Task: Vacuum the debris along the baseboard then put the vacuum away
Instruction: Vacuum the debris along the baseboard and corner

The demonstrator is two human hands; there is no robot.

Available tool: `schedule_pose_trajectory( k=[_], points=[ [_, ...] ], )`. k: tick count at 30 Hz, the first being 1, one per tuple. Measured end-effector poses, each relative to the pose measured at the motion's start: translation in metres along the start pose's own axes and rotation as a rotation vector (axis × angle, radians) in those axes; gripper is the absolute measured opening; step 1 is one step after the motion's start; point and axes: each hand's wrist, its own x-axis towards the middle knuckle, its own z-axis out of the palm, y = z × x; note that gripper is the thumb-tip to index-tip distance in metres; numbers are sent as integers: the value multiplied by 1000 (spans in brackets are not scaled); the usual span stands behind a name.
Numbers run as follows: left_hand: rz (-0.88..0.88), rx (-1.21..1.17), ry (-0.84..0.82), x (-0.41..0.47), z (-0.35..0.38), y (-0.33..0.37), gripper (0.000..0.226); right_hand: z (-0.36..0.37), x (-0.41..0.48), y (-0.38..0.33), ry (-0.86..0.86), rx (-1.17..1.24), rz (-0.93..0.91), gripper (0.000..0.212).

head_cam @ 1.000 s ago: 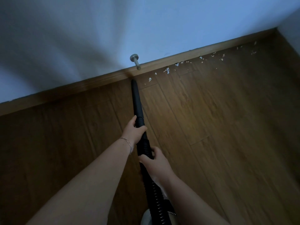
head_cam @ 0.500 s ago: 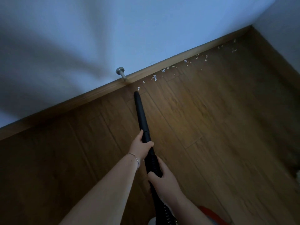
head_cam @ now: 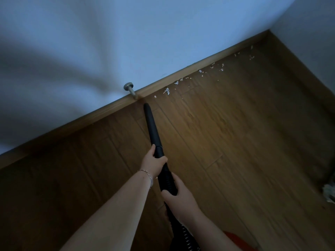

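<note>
A black vacuum wand [head_cam: 152, 126] points at the wooden baseboard [head_cam: 101, 113], its tip on the floor just below a metal door stopper [head_cam: 130, 89]. My left hand [head_cam: 153, 164] grips the wand where it meets the ribbed hose [head_cam: 167, 180]. My right hand [head_cam: 179, 198] holds the hose lower down. White debris [head_cam: 166, 91] lies scattered along the baseboard, from right of the tip toward the far corner [head_cam: 251, 57]. An orange-red part of the vacuum body [head_cam: 235, 240] shows at the bottom edge.
White walls meet in a corner at the upper right [head_cam: 270, 29]. The floor is wood plank [head_cam: 226, 142]. A pale crumpled object [head_cam: 329, 193] lies at the right edge.
The wand tip has shifted slightly right along the baseboard, and the speck that lay at the tip is gone. My view has swung a little, showing more of the corner.
</note>
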Motion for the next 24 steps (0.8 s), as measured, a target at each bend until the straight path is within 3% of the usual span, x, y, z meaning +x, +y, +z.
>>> schedule_pose_trajectory(
  k=[9,15,24],
  points=[
    [4,-111,-11,12,-7,28,74,-2,12,-29,56,-32,-110,42],
    [-1,-133,8,21,0,37,72,-15,22,-37,42,-79,-86,59],
    [55,-69,-45,34,25,42,74,-35,27,-37,102,-2,-65,64]
  ],
)
